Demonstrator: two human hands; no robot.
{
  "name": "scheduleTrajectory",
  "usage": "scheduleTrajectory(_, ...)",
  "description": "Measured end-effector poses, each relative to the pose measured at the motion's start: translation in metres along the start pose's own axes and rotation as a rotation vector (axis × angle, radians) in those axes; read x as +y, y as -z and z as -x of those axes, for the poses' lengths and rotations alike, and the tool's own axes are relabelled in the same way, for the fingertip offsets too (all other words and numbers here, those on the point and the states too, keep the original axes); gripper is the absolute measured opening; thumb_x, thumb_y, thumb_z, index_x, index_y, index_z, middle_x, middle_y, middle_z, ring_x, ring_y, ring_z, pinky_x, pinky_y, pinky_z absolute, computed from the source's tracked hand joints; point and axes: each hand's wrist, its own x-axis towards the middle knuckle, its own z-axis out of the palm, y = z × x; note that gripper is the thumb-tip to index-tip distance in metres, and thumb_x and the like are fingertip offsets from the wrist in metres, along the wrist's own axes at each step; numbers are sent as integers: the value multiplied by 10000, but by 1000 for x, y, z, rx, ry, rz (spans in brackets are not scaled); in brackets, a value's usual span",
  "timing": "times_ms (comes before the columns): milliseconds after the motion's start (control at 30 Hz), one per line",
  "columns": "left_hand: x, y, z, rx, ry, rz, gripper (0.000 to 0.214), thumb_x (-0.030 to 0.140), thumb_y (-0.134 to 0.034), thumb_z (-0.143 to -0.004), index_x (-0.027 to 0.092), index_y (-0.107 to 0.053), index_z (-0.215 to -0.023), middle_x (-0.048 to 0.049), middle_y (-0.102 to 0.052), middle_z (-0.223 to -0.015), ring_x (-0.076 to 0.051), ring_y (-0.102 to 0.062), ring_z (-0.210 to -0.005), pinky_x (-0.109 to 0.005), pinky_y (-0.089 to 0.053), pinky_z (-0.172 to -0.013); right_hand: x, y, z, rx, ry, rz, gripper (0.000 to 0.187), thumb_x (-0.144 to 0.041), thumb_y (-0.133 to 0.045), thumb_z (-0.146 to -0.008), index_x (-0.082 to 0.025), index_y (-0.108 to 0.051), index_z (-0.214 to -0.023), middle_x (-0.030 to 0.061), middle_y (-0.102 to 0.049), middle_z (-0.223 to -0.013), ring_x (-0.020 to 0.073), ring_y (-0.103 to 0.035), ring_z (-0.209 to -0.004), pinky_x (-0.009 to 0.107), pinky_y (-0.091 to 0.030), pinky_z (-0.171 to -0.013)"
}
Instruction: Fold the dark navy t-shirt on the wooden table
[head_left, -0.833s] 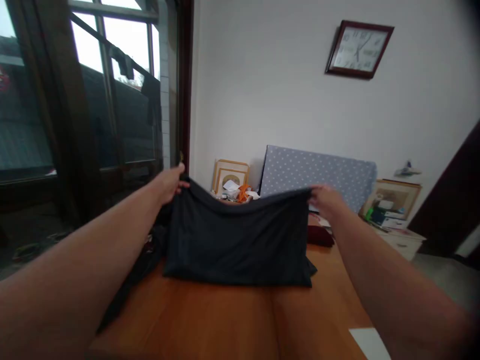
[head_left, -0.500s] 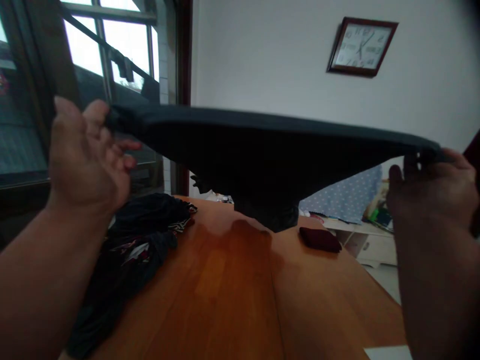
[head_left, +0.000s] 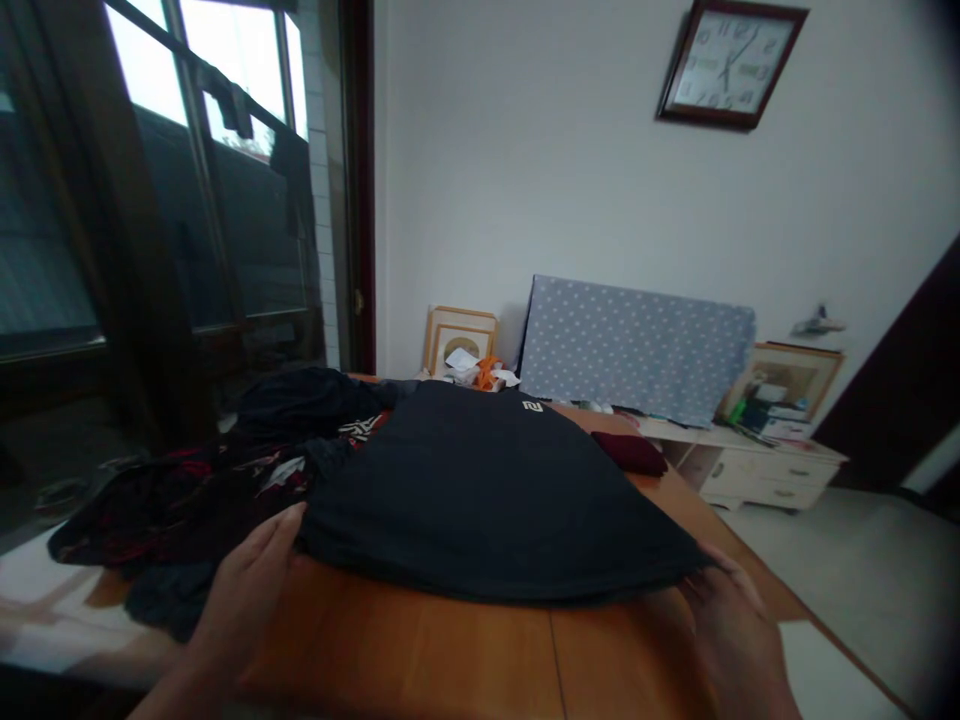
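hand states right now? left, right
Left hand: fingers on near-left corner of flat black cloth garment; grip cannot be told.
Right hand: fingers at its near-right corner; grip cannot be told.

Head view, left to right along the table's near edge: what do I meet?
First the pile of dark clothes, then left hand, black shirt, right hand; each hand sits at a near corner of the shirt.

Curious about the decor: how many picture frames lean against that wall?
2: a pale frame left of the dotted board, a brown frame on the white cabinet right of it. More may hide behind the board.
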Motion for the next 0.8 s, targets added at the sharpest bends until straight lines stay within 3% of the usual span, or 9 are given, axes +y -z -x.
scheduleTrajectory(67,-10,1,3,-43,33,56,458,537,-555,-838,235,-684,-1158,-36,-689,-1245,-255,-637,-1143,-321,-560,-869,4,8,8,5,-27,69,416,-315,-754,-633,-249,-660,-1033,20,-720,-959,204,-695,-845,301,-574,-692)
scheduleTrajectory(167,-20,6,5,-9,32,-9,471,517,-605,-804,213,-674,-1157,-62,-697,-1214,-284,-626,-1153,-358,-524,-933,5,15,20,15,-35,139,412,-364,-740,-647,-237,-666,-1032,11,-718,-925,195,-690,-763,291,-578,-627)
scheduleTrajectory(267,-24,12,7,8,16,-229,482,514,-587,-802,185,-684,-1140,-80,-734,-1002,-301,-684,-957,-387,-527,-847,5,24,28,39,-10,201,433,-405,-740,-638,-221,-672,-1024,6,-707,-905,170,-659,-669,275,-564,-556)
scheduleTrajectory(400,-28,22,13,-4,1,-389,441,449,-529,-825,209,-674,-1166,-31,-680,-720,-260,-668,-701,-341,-493,-658,8,39,32,57,0,275,527,-433,-753,-602,-201,-653,-1064,5,-695,-860,148,-620,-571,270,-538,-504)
scheduleTrajectory(567,-30,28,19,77,-17,-390,362,377,-509,-825,221,-685,-1100,-40,-678,-774,-242,-651,-723,-325,-476,-653,2,48,36,80,6,377,608,-448,-720,-621,-188,-618,-1160,-14,-672,-760,146,-595,-529,262,-488,-494)
scheduleTrajectory(800,-37,35,26,132,31,-379,335,391,-550,-814,219,-670,-1075,-7,-617,-745,-213,-603,-657,-309,-448,-588,-27,62,52,170,143,601,570,-465,-657,-688,-152,-634,-1164,-16,-620,-667,164,-551,-526,292,-435,-521)
